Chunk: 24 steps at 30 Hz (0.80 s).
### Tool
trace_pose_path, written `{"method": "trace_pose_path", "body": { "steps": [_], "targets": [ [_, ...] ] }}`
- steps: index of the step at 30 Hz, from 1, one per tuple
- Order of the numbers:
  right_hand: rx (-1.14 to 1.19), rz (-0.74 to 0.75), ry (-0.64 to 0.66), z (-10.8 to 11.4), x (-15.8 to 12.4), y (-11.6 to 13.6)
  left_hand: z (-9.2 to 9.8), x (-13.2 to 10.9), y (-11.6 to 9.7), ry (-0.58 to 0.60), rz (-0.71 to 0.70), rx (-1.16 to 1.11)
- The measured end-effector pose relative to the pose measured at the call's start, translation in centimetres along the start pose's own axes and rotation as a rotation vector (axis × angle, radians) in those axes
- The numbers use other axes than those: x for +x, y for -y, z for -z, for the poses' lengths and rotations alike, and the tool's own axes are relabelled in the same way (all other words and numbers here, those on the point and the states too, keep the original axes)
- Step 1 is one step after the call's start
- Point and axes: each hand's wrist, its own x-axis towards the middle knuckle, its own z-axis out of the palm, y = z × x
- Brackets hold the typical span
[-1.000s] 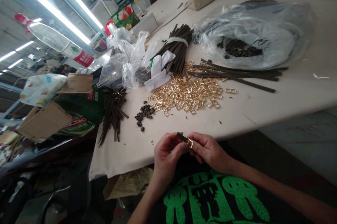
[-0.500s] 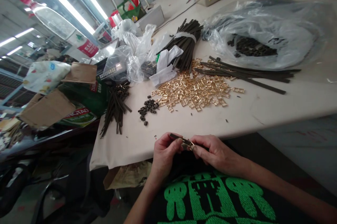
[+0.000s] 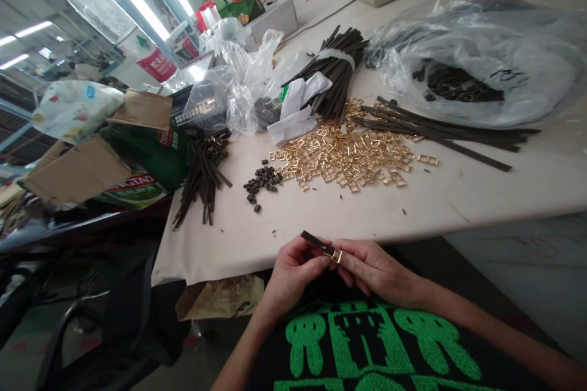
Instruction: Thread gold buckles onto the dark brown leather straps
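Note:
Close to my body, just off the table's front edge, both hands meet around a dark strap (image 3: 316,242) with a gold buckle (image 3: 337,256) on it. My left hand (image 3: 296,262) pinches the strap between thumb and fingers, its short end sticking up to the left. At the buckle's right side, the fingers of my right hand (image 3: 373,268) are closed on it. Beyond the hands lies a wide heap of gold buckles (image 3: 348,155). Small dark loops (image 3: 263,182) form a little pile to its left.
Dark straps with buckles (image 3: 204,174) lie at the table's left edge. Loose straps (image 3: 444,128) and a tied bundle of straps (image 3: 342,67) lie behind the heap. A clear plastic bag (image 3: 527,82) holds dark pieces at right. A plastic bottle (image 3: 105,11) and cardboard box (image 3: 77,180) stand left.
The strap has turned in my hands, so its flat face and the buckle now show more plainly. The camera view has shifted slightly.

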Motion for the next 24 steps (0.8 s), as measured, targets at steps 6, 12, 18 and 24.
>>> {"method": "trace_pose_path", "body": {
  "steps": [6,12,18,24],
  "targets": [
    [0.023,-0.032,0.033,-0.2,0.3,-0.7,0.5,0.1,0.7,0.027,-0.024,0.003],
    [-0.133,0.012,0.015,-0.2,0.3,-0.5,0.5,0.0,0.7,-0.001,-0.005,0.017],
    [-0.368,0.126,-0.044,-0.1,0.2,0.3,0.5,0.0,0.7,-0.045,-0.002,0.062],
    [-0.504,0.2,-0.084,0.1,0.2,0.6,0.5,-0.1,0.7,-0.068,-0.017,0.14]
  ]
}}
